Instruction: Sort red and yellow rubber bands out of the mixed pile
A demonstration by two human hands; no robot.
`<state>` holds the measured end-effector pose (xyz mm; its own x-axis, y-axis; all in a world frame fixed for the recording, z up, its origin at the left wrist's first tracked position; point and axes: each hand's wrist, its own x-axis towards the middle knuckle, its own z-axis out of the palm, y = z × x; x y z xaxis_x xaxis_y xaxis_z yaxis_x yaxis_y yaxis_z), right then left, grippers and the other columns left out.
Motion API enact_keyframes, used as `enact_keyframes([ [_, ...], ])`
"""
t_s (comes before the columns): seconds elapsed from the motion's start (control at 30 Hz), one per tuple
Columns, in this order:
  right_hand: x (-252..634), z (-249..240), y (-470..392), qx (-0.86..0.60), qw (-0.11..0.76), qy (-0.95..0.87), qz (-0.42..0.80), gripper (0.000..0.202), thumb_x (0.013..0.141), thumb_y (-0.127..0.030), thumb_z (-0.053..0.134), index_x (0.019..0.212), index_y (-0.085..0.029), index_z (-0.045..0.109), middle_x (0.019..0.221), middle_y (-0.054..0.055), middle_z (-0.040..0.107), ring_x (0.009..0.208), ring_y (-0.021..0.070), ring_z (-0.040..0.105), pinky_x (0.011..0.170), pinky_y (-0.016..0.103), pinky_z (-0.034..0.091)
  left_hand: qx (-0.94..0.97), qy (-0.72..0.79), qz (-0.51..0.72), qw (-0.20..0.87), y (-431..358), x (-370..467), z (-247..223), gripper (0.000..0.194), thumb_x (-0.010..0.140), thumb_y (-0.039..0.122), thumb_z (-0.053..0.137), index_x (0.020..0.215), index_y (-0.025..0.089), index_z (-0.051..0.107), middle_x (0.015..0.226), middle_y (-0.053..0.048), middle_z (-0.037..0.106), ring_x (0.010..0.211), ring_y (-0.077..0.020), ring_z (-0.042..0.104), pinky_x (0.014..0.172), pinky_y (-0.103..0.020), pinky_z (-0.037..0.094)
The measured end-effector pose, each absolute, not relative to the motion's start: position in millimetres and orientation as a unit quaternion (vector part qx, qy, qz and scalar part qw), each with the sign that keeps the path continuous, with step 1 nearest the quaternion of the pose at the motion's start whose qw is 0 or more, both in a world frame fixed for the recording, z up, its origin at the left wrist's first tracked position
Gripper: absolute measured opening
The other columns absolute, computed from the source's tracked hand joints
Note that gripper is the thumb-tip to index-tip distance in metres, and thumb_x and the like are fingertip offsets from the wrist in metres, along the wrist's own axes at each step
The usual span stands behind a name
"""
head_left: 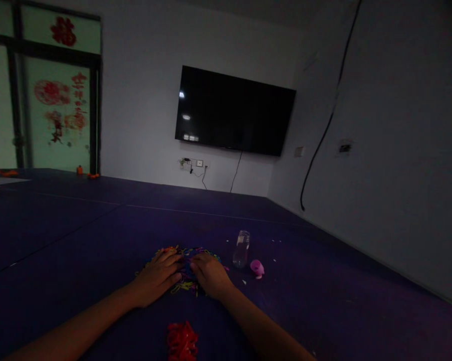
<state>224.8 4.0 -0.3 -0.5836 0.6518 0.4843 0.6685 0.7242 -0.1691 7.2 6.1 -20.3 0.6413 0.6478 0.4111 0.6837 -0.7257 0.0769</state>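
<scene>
While the left hand [159,277] lies loose-fingered over the loops [188,271], I can't tell if the right hand [212,276] grips any. One careless sideways sweep could topple the bottle [241,251].

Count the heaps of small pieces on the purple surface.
2: a multicoloured heap, partly covered by the left hand and right hand, and a red heap nearer the person, between the forearms. Others might be hidden beneath the forearms.
</scene>
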Motion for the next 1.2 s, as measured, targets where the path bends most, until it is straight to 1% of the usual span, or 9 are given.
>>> enact_keyframes([
  [0.07,224.8,-0.9,4.5,-0.373,0.270,-0.888,-0.018,0.031,0.095,-0.022,0.035,0.099,-0.015,0.065,0.106,0.009,0.065,0.101,0.0182,0.057,0.090,0.028,0.041,-0.906,-0.377,-0.190,0.037,5.9,7.6,-19.3,0.039,0.096,0.043,0.033,0.131,0.031,0.047,0.138,-0.003,0.047,0.132,-0.0283,0.031,0.106,-0.054,0.023],
  [0.17,225.0,-2.0,5.3,-0.367,0.276,-0.888,-0.020,0.031,0.095,-0.022,0.035,0.100,-0.015,0.065,0.105,0.008,0.065,0.100,0.0177,0.058,0.089,0.028,0.041,-0.908,-0.376,-0.183,0.027,3.1,8.4,-15.6,0.039,0.097,0.042,0.032,0.132,0.032,0.044,0.137,-0.002,0.049,0.132,-0.0284,0.029,0.106,-0.055,0.022],
  [0.33,224.9,-2.7,5.1,-0.368,0.272,-0.889,-0.019,0.032,0.095,-0.023,0.034,0.101,-0.016,0.065,0.105,0.008,0.065,0.100,0.0177,0.058,0.090,0.029,0.040,-0.898,-0.390,-0.202,0.018,-2.8,10.4,-10.6,0.037,0.096,0.041,0.035,0.124,0.027,0.054,0.130,-0.005,0.054,0.129,-0.0270,0.035,0.106,-0.053,0.024],
  [0.4,224.8,-2.2,4.7,-0.372,0.270,-0.888,-0.016,0.032,0.095,-0.023,0.035,0.101,-0.015,0.065,0.105,0.009,0.065,0.100,0.0178,0.057,0.090,0.029,0.040,-0.889,-0.404,-0.214,0.020,-4.5,11.3,-9.7,0.037,0.095,0.041,0.036,0.121,0.026,0.056,0.130,-0.006,0.054,0.129,-0.0262,0.037,0.106,-0.051,0.025],
  [0.5,224.8,-0.8,4.1,-0.375,0.270,-0.887,-0.012,0.031,0.095,-0.023,0.035,0.100,-0.015,0.065,0.106,0.009,0.065,0.100,0.0177,0.057,0.090,0.028,0.040,-0.875,-0.426,-0.231,0.020,-6.2,12.6,-8.8,0.038,0.095,0.042,0.035,0.118,0.022,0.058,0.131,-0.008,0.053,0.127,-0.0258,0.040,0.105,-0.051,0.028],
  [0.63,224.8,1.1,3.1,-0.377,0.263,-0.888,-0.012,0.031,0.095,-0.022,0.035,0.099,-0.015,0.065,0.104,0.009,0.065,0.100,0.0176,0.058,0.089,0.027,0.040,-0.866,-0.436,-0.242,0.019,-6.6,13.8,-8.3,0.039,0.095,0.040,0.035,0.117,0.020,0.058,0.126,-0.009,0.057,0.123,-0.0251,0.044,0.104,-0.051,0.029],
  [0.77,225.0,0.5,2.7,-0.375,0.261,-0.889,-0.014,0.031,0.095,-0.022,0.035,0.102,-0.014,0.064,0.105,0.009,0.065,0.100,0.0175,0.057,0.089,0.027,0.040,-0.865,-0.438,-0.246,0.019,-6.2,14.3,-7.6,0.036,0.094,0.037,0.037,0.114,0.018,0.059,0.122,-0.011,0.060,0.120,-0.0251,0.048,0.104,-0.050,0.030],
  [1.0,225.8,-0.9,5.2,-0.375,0.258,-0.890,-0.013,0.033,0.096,-0.023,0.033,0.102,-0.014,0.064,0.108,0.009,0.064,0.104,0.0180,0.056,0.091,0.028,0.040,-0.863,-0.428,-0.266,0.029,-8.6,15.3,-5.1,0.033,0.092,0.037,0.040,0.110,0.018,0.060,0.115,-0.009,0.063,0.114,-0.0245,0.052,0.103,-0.048,0.031],
  [1.2,226.2,-2.0,6.2,-0.372,0.263,-0.890,-0.015,0.034,0.096,-0.024,0.033,0.101,-0.015,0.065,0.109,0.009,0.064,0.102,0.0176,0.057,0.090,0.028,0.041,-0.865,-0.427,-0.261,0.036,-7.9,14.7,-7.1,0.034,0.093,0.038,0.037,0.111,0.021,0.060,0.117,-0.008,0.063,0.115,-0.0236,0.052,0.103,-0.047,0.031],
])
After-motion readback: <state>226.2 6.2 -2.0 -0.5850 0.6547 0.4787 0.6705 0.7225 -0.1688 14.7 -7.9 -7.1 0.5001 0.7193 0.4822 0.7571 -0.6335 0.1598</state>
